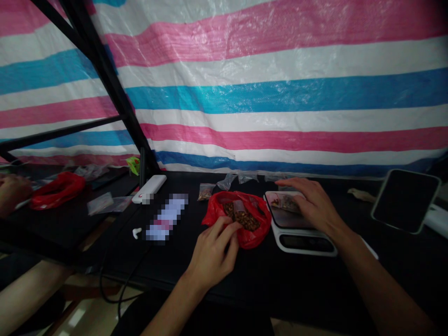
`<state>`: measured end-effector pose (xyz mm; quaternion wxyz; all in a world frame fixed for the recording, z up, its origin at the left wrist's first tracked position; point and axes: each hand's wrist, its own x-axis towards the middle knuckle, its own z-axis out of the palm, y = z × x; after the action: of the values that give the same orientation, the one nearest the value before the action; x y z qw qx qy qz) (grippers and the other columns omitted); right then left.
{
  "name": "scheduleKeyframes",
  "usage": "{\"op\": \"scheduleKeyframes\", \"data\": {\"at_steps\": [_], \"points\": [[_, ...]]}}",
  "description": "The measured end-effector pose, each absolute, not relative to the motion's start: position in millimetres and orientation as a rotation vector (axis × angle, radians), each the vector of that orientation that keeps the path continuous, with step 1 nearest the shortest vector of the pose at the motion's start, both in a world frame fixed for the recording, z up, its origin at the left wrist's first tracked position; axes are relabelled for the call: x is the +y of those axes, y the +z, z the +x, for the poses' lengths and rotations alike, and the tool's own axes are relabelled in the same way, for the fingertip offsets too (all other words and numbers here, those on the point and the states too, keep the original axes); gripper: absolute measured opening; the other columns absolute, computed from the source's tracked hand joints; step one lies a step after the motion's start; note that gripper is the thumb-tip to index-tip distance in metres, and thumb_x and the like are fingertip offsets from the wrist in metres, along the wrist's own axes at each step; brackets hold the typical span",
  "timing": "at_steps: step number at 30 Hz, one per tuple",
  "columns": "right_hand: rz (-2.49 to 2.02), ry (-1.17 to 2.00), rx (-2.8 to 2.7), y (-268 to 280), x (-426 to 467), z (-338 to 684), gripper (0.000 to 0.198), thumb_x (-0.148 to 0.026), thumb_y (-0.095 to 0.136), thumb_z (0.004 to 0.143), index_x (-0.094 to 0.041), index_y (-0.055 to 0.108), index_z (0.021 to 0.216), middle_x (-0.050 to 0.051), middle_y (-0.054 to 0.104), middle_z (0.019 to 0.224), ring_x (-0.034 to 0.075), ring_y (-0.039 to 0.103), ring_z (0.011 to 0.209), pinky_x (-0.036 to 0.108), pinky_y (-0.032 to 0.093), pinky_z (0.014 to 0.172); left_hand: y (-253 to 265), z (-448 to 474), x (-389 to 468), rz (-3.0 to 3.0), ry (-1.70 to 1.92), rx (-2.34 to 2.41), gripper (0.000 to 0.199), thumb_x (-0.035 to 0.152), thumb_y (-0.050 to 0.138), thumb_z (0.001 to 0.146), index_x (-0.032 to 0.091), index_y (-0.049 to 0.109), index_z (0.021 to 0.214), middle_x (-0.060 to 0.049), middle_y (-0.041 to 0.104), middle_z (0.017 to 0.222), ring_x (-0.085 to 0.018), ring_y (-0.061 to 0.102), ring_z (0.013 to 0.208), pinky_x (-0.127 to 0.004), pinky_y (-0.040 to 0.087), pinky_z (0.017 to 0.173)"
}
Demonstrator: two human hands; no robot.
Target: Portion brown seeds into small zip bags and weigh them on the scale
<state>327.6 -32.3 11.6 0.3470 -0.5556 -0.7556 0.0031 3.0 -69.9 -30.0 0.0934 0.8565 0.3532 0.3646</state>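
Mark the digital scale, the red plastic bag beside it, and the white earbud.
Digital scale [307, 243], head view: front display panel.
Red plastic bag [255, 240], head view: front wall.
White earbud [136, 232], head view: its casing.

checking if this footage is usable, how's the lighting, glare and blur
Head view: dim light over the black table, pale glare on the striped sheet; head view: the scale's display too dark to read, the co-worker's hand at the left edge blurred; head view: upper right corner darkened, a pale patch masked by pixel blocks.
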Motion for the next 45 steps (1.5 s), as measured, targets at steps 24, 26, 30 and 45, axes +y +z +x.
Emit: {"op": "scheduleKeyframes", "data": {"at_steps": [24,26,30,45], "points": [[-1.546,0.181,-2.127,-4.6,-26.6,334.3,0.068,-0.012,0.061,0.068,-0.024,0.063,0.135,0.011,0.068,0.138,0.035,0.063,0.126,0.057,0.041,0.111,-37.8,5.2,-73.5,2.722,1.237,1.021,0.032,0.010,0.053,0.094,0.020,0.062,0.123,-0.013,0.056,0.124,-0.014,0.065,0.081,-0.029,0.060,0.069],[-1.600,0.157,-2.092,-7.0,-25.1,332.9,0.052,-0.019,0.066,0.074,-0.020,0.067,0.126,0.014,0.072,0.127,0.035,0.067,0.115,0.055,0.047,0.103,-37.8,5.4,-74.5,2.706,1.241,1.024,0.032,0.011,0.053,0.095,0.020,0.062,0.124,-0.013,0.056,0.124,-0.014,0.065,0.082,-0.029,0.061,0.069],[-1.528,0.198,-2.040,-5.4,-24.6,324.1,0.020,-0.029,0.063,0.089,-0.021,0.070,0.106,0.010,0.073,0.104,0.029,0.069,0.097,0.045,0.053,0.089,-36.1,5.7,-75.1,2.654,1.262,1.025,0.031,0.011,0.053,0.095,0.020,0.062,0.123,-0.012,0.056,0.122,-0.014,0.066,0.085,-0.028,0.061,0.072],[-1.158,0.119,-2.257,-9.1,-40.9,261.8,0.050,-0.004,0.058,0.087,-0.025,0.063,0.132,0.007,0.073,0.126,0.026,0.066,0.110,0.045,0.049,0.099,-35.3,14.2,-79.2,2.627,1.278,0.973,0.032,0.009,0.053,0.094,0.021,0.060,0.123,-0.011,0.055,0.122,-0.012,0.063,0.079,-0.027,0.060,0.068]]}}
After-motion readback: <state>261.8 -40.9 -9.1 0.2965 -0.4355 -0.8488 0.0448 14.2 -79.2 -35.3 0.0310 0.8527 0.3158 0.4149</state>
